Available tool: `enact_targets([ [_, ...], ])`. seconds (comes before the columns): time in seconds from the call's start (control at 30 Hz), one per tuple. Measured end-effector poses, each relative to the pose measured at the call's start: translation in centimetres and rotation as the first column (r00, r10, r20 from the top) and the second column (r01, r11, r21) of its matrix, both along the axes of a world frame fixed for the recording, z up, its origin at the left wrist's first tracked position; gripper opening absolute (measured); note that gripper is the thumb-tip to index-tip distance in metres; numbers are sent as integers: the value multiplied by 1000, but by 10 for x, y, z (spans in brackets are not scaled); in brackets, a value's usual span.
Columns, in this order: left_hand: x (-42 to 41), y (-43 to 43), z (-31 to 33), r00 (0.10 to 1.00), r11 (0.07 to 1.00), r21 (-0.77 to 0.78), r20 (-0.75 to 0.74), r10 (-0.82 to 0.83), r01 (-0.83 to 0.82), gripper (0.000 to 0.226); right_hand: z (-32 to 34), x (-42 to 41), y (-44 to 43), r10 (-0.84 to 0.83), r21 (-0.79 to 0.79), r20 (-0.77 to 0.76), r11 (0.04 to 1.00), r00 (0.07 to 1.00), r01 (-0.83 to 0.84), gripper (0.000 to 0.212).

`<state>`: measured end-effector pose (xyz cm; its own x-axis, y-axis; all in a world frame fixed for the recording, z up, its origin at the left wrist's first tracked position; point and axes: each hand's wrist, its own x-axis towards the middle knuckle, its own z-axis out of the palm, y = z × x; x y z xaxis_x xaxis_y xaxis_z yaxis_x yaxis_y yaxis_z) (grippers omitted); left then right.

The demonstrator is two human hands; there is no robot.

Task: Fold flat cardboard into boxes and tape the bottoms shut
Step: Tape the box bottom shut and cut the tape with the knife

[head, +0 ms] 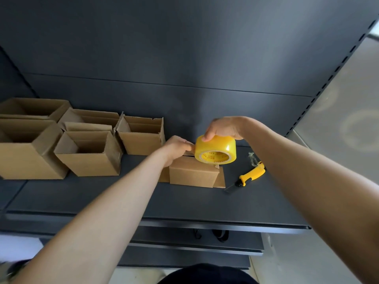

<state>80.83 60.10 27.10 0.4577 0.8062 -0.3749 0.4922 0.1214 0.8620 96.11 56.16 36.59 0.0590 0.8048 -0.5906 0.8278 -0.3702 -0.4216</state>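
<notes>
Right hand (pixel 222 129) clamps the yellow tape roll (pixel 215 152) from above, thumb on its rim. Left hand (pixel 177 147), fingers curled, sits on top of the small box (pixel 192 175), touching the roll; pinching tape or not, can't tell. Dark shelf (pixel 184 201) carries it all: open boxes (pixel 88 152) standing left, small box centre under the roll, yellow knife (pixel 251 175) lying near its right.
</notes>
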Motion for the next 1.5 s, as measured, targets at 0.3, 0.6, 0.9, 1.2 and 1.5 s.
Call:
enact_targets([
  [0.3, 3, -6, -13, 986, 990, 17, 92, 141, -144, 19, -6, -4, 10, 62, 102, 215, 991, 975, -85, 29],
  [0.6, -9, -6, -15, 977, 986, -107, 162, 142, -126, 24, -10, -6, 16, 97, 122, 227, 984, 969, -127, 32],
  [0.9, 4, -3, -20, 963, 966, -33, 80, 259, -257, 10, -10, 29, 1, -39, 136, 193, 991, 980, 13, 43],
  [1.2, -8, -2, -27, 553, 785, -502, 562, 615, -363, 19, -16, -7, 8, 86, 106, 407, 984, 910, -140, 44],
  [1.5, -31, -4, -43, 340, 543, -723, 428, 838, -427, 10, -20, -46, 24, 161, 46, 476, 977, 864, -207, 57],
])
